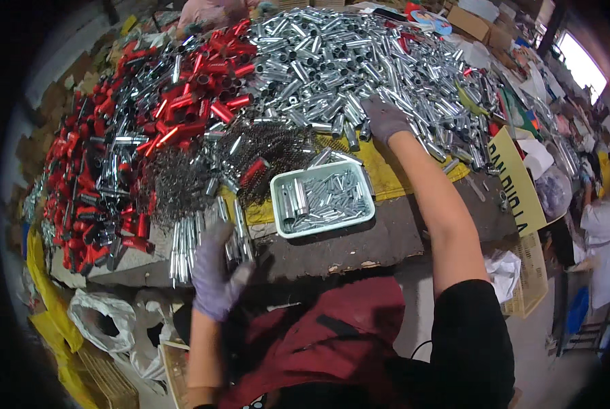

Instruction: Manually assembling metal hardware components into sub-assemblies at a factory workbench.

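Observation:
My left hand (pixel 216 276), in a purplish glove, is over the near table edge beside a row of slim silver rods (pixel 182 249). Its thumb stands apart from the fingers, and nothing shows in it. My right hand (pixel 387 119), in a grey glove, reaches to the near side of a large heap of short silver metal tubes (pixel 325 61). Its fingertips are among the tubes, so I cannot make out whether they grip one. Between the hands sits a pale plastic tray (pixel 325 230) with small silver pins (pixel 332 198) and a few wider tubes (pixel 294 198) inside.
Red tubular parts (pixel 189 102) are heaped on the left. Dark springs (pixel 175 177) lie tangled in the middle. Yellow cloth (pixel 393 177) lies under the tray and tubes. A yellow printed board (pixel 516 177) leans at the right edge. Another person (pixel 213 12) is across the table.

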Action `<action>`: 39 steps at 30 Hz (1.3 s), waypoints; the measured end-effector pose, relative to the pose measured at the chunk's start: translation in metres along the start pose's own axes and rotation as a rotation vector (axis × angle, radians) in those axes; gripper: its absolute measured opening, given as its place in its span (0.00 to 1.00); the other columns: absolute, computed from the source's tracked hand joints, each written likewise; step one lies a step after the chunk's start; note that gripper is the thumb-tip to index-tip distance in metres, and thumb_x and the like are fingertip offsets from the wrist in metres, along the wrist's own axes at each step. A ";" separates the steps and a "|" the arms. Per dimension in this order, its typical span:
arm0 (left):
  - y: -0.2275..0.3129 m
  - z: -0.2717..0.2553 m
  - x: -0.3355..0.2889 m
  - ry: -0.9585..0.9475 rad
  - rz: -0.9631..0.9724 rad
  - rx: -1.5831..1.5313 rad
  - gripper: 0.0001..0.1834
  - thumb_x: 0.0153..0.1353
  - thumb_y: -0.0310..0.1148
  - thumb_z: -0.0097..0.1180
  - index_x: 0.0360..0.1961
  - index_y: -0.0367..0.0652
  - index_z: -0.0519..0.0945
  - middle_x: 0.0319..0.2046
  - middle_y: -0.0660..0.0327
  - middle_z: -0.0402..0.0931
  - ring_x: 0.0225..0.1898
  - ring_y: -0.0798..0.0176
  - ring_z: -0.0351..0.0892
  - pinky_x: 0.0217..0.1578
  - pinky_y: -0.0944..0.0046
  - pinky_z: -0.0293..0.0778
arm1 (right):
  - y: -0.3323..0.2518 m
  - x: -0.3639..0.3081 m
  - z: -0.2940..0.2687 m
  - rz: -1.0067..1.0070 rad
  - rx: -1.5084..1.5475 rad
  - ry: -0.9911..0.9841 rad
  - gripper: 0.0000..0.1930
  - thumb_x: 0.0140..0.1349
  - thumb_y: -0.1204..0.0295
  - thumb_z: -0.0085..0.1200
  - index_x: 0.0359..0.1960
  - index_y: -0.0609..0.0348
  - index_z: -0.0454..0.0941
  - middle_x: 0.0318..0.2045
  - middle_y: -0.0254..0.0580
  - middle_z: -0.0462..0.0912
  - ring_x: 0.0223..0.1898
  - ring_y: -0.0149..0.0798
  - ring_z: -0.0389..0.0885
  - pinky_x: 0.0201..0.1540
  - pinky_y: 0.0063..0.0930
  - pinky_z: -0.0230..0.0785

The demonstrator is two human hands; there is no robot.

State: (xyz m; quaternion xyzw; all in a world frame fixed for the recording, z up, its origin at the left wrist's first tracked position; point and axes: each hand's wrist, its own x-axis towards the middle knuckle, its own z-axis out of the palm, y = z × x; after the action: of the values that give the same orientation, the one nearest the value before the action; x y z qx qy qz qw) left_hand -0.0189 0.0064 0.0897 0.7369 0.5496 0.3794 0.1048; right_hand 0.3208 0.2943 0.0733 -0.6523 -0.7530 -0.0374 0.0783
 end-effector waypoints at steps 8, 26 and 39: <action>0.069 0.079 0.008 -0.009 -0.804 -1.835 0.32 0.56 0.55 0.52 0.54 0.43 0.65 0.46 0.51 0.70 0.42 0.56 0.73 0.39 0.57 0.73 | -0.078 -0.146 -0.071 -0.667 0.661 -0.242 0.13 0.57 0.62 0.52 0.41 0.53 0.73 0.41 0.45 0.74 0.43 0.47 0.75 0.48 0.37 0.67; 0.047 0.049 -0.057 0.070 -0.735 -1.879 0.19 0.51 0.31 0.58 0.45 0.51 0.72 0.34 0.63 0.73 0.40 0.60 0.72 0.37 0.54 0.69 | 0.007 -0.147 -0.036 0.122 0.683 -0.060 0.17 0.55 0.63 0.50 0.42 0.60 0.74 0.35 0.51 0.79 0.36 0.46 0.78 0.38 0.38 0.68; 0.050 0.063 -0.039 0.160 -0.516 -1.428 0.22 0.55 0.45 0.57 0.45 0.42 0.70 0.39 0.56 0.72 0.40 0.61 0.75 0.40 0.62 0.75 | -0.127 -0.324 -0.057 -0.139 1.003 -0.388 0.14 0.55 0.71 0.55 0.44 0.59 0.72 0.27 0.36 0.74 0.29 0.29 0.72 0.34 0.24 0.68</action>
State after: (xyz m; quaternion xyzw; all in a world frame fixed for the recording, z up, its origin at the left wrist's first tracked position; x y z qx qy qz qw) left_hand 0.0563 -0.0306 0.0576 0.3088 0.3316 0.6583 0.6011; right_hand 0.2437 -0.0498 0.0812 -0.4786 -0.7203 0.4428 0.2368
